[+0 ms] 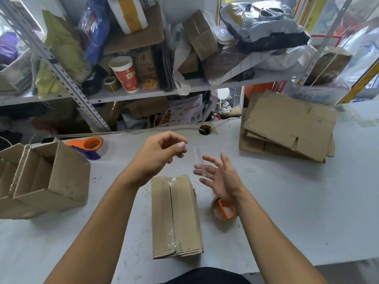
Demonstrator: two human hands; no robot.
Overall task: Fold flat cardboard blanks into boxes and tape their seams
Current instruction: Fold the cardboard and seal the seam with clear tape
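Grey worktable | taped box lay centred | left hand loosely curled, right hand spread, both above it, empty | advice: press tape flat along seam.

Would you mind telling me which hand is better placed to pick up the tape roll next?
Probably the right hand: it hovers open just above the tape roll, while the left hand is farther off.

Bare table between tape roll and cardboard blanks.
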